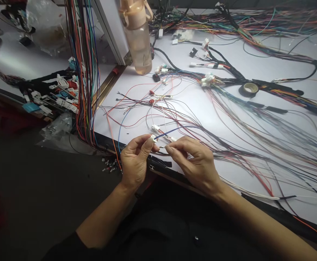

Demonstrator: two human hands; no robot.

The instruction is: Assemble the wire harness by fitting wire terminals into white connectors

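Note:
Between the thumb and fingers of my left hand (pixel 136 157) is a small white connector (pixel 153 139), held over the front edge of the table. A dark blue wire (pixel 171 131) runs out of this connector towards the right. My right hand (pixel 195 159) is closed in a pinch just right of the connector, on a thin wire whose metal-tipped end (pixel 162 146) points at my left hand. Just beyond my fingers another white connector (pixel 155 128) lies on the table among loose wires. Two red connectors (pixel 151 101) sit farther back.
A drink bottle (pixel 139 40) stands at the back left by an upright frame. Hanging wires (pixel 84 72) drop over the left table edge. A roll of tape (pixel 249 89) rests by the taped harness (pixel 229 74). Bundled wires spread across the right side.

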